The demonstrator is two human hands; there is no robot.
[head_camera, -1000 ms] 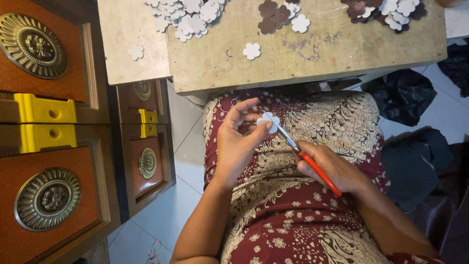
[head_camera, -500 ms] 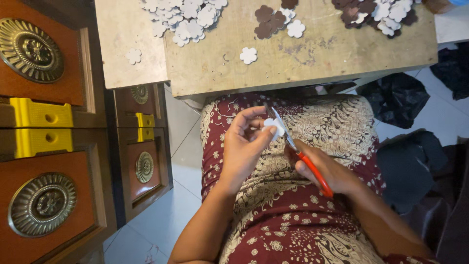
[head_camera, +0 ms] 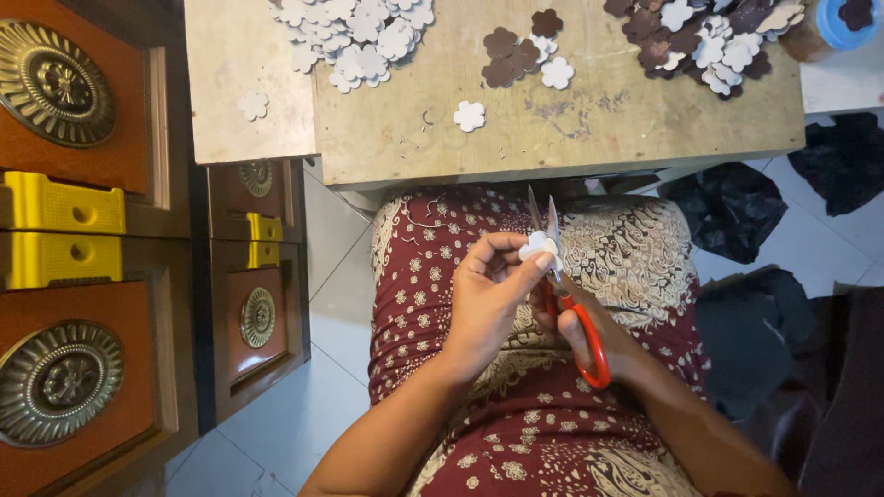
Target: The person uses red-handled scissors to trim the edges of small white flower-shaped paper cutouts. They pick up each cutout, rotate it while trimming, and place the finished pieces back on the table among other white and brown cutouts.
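Left hand (head_camera: 486,299), raised over the lap, fingers curled and pinched shut on a small white flower cutout (head_camera: 539,246) held between thumb and fingertips at the hand's upper right. Right hand (head_camera: 603,336), just beside it and lower, closed through the red loop of a pair of scissors (head_camera: 564,285), grip firm around the handle. Blades parted in a narrow V, points up and away from the body toward the table edge, long axis running from the handle at lower right up to the tips at upper left (nearly upright in this view). Cutout right against the blades near their pivot, so touching or all but touching; left fingertips closer to it than the right hand, which lies below and to the right along the scissors' axis. Beneath both, a dark red patterned skirt (head_camera: 442,276). Beyond, a worn wooden table (head_camera: 571,138) with a loose white flower (head_camera: 469,115), a heap of white flowers (head_camera: 354,37), and brown flowers (head_camera: 511,55). To the left, carved wooden boxes (head_camera: 64,110) with yellow latches.
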